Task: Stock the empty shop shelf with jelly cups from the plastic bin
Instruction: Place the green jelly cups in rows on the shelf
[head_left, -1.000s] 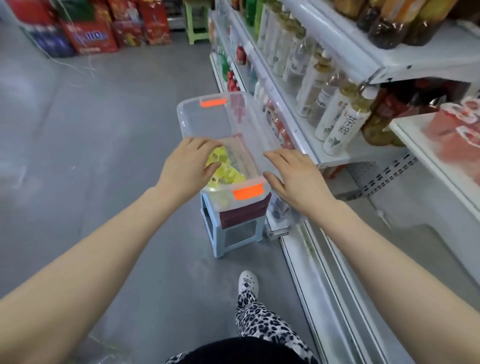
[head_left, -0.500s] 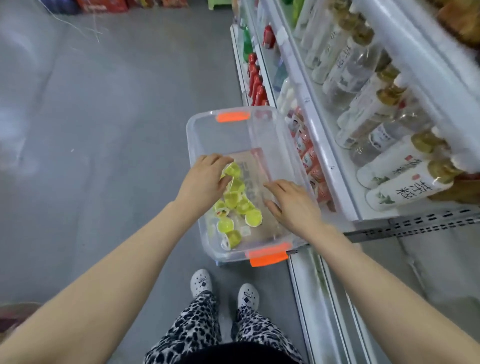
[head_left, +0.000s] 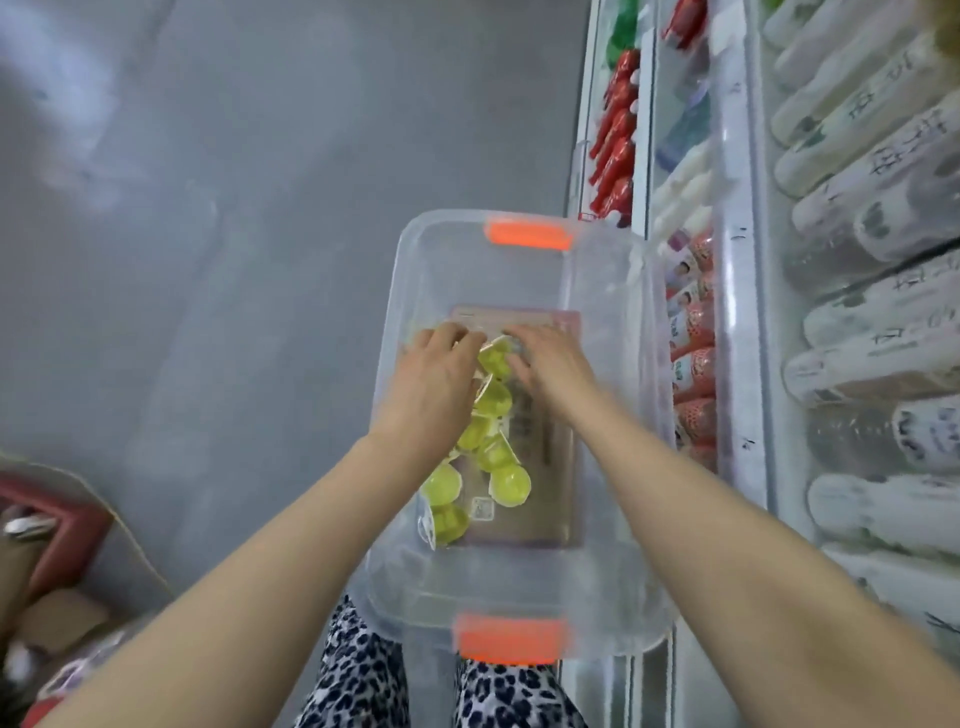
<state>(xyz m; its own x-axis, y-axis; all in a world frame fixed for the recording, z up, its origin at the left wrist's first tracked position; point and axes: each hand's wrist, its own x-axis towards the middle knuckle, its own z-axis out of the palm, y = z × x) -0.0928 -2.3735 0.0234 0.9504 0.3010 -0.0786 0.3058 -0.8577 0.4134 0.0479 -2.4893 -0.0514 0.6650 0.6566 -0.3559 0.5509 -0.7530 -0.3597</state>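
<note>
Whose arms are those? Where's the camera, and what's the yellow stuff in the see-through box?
No machine here: those are a person's two bare arms. The camera sits on their head, looking down, so you see what they see. Their left hand and right hand reach into a clear plastic bin with orange handles. The yellow-green things are jelly cups lying on the bin's bottom. Both hands are at the cups, but the picture is too blurry to tell if either has a grip on one. To the right are shop shelves with bottles. Below you see their spotted trousers.
</note>
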